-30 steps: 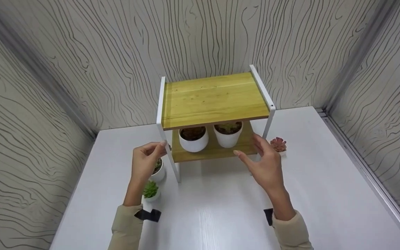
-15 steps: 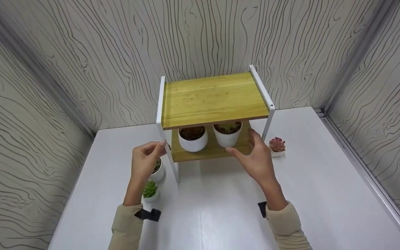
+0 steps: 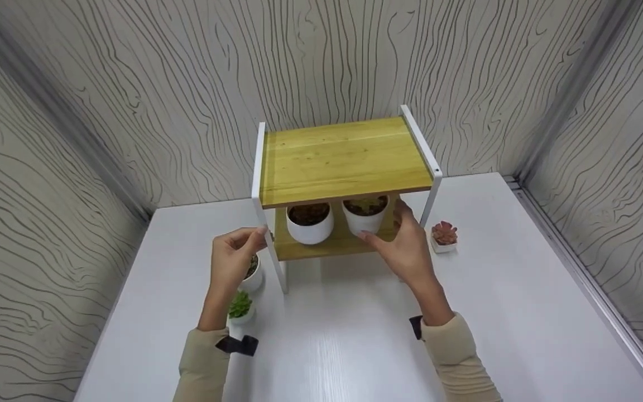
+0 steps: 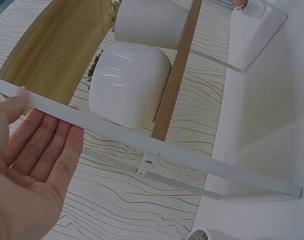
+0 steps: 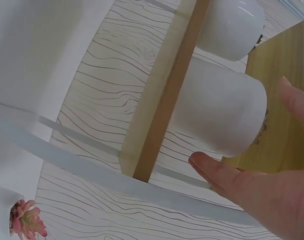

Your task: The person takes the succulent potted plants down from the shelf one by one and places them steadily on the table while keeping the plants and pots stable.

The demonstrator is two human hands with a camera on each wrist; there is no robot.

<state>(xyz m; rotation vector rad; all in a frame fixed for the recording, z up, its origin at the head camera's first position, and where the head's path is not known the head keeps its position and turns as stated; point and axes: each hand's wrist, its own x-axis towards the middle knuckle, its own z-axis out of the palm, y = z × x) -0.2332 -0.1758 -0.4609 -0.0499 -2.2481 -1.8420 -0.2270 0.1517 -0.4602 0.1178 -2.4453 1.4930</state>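
Nearest, a green plant [image 3: 240, 304] and a potted plant [image 3: 252, 274] stand on the desk [image 3: 344, 346]. The left hand [image 3: 233, 258] pinches the white frame [image 3: 258, 162]; the right hand [image 3: 408, 251] is spread around the right pot [image 3: 364, 224], contact not certain. This pot and the left pot [image 3: 310, 232] are already on the lower shelf [image 3: 345, 244]; three plants, including the red plant [image 3: 444, 233], remain on the desk, so the work seems partly done.

Hands [image 3: 234, 258] at two-tier shelf [image 3: 346, 159]
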